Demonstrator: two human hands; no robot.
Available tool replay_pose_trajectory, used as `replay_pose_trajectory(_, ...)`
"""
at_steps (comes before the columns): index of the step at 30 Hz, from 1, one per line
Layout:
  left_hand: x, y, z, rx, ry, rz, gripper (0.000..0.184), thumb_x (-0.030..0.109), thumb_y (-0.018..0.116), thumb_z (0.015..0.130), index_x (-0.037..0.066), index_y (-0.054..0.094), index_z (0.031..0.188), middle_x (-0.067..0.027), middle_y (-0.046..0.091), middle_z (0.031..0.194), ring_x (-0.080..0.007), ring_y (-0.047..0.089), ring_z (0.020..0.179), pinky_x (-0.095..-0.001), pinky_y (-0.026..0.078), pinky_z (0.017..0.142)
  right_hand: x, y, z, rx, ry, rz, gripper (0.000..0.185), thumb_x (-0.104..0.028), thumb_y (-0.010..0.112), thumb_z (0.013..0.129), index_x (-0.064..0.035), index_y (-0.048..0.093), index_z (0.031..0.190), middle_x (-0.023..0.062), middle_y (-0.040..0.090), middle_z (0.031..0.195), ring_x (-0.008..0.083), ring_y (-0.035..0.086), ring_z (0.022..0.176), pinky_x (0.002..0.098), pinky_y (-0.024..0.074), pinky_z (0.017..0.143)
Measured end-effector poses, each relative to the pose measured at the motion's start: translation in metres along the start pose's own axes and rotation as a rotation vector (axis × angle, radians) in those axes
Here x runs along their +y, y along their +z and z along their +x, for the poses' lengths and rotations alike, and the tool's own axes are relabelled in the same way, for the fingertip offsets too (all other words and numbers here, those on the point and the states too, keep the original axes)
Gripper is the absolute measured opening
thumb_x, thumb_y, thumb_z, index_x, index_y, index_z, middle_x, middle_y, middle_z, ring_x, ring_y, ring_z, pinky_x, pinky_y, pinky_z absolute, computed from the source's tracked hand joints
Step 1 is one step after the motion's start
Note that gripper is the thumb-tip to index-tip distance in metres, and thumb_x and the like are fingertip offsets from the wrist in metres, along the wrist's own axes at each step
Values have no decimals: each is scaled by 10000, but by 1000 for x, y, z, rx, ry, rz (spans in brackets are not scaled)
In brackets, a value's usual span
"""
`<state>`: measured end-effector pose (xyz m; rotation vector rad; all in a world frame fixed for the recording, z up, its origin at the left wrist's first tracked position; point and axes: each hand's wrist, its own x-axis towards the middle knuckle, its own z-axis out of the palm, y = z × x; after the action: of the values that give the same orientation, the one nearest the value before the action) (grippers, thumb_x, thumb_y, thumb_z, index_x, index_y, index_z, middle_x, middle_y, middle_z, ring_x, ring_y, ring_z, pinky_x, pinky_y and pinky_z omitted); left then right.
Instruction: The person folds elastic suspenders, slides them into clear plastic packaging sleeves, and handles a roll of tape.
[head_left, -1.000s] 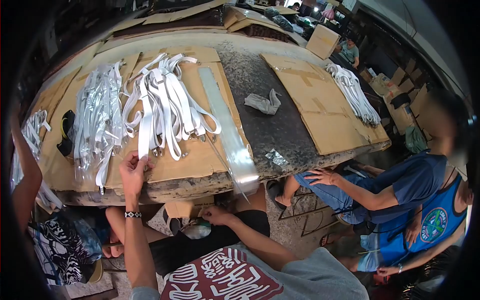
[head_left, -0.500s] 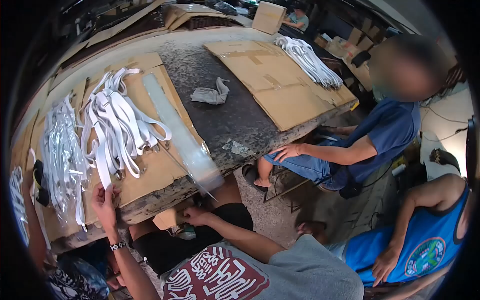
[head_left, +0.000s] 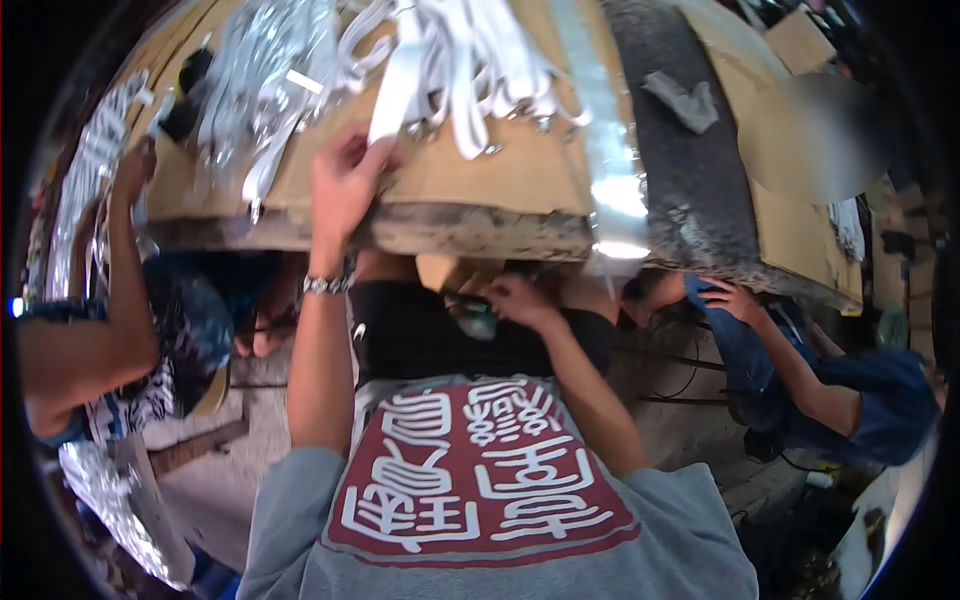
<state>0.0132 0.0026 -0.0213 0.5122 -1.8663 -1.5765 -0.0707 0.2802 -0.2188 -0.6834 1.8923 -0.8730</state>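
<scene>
On the cardboard-covered table, a loose pile of white flat straps with small metal clips at the ends lies in front of me. My left hand is at the table's near edge, its thumb and fingers closed on the lower end of one white strap. Low over my lap, below the tabletop, is my right hand. Its fingers are curled together, and what they hold, if anything, is unclear. Beside it are a small cardboard piece and a greenish, plastic-looking thing.
Straps in clear plastic lie left of the pile. A long strip of clear plastic sleeves hangs over the table edge. A grey cloth lies farther right. One person sits at left, another at right.
My view has swung left and down, so the table appears higher and the person in the blue tank top is out of view. My left hand still grips the strap end; my right stays at my lap.
</scene>
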Motion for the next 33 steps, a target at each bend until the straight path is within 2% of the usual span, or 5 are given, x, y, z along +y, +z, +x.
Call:
replay_pose_trajectory(7,-13,-5,1,-38,37,-69,197,95,643,946,-54,647,1075,-100,712,933,-160,706,846,-262,556,719,-3,6,-2,50,-26,-113,310,-291,619,931,-2,678,835,139,688,714,232,683,659,380,523,660)
replay_pose_trajectory(13,-5,-3,-1,-23,-5,-88,197,89,647,935,-74,637,1044,-105,714,921,-154,694,813,-268,533,751,2,3,0,8,-41,-136,319,-310,624,924,-4,687,855,131,685,707,228,679,658,376,523,661)
replay_pose_trajectory(16,-7,-2,0,-17,-35,-129,184,70,635,938,-71,627,1056,-111,710,938,-157,693,806,-270,533,756,1,5,3,-17,-23,-108,226,-188,578,945,18,658,900,71,679,741,141,613,590,287,502,568)
replay_pose_trajectory(25,-7,-4,0,-25,-17,-119,180,63,643,933,-77,639,1046,-122,708,947,-164,697,809,-271,539,762,-4,2,-1,-14,15,-127,261,-239,614,956,12,668,910,67,672,730,137,621,594,299,506,573)
replay_pose_trajectory(33,-6,0,-1,-20,-14,-48,194,83,638,924,-62,661,1051,-106,714,929,-139,679,808,-273,534,756,0,3,-4,31,16,-110,308,-306,616,914,-11,677,850,141,689,734,246,674,656,403,513,660)
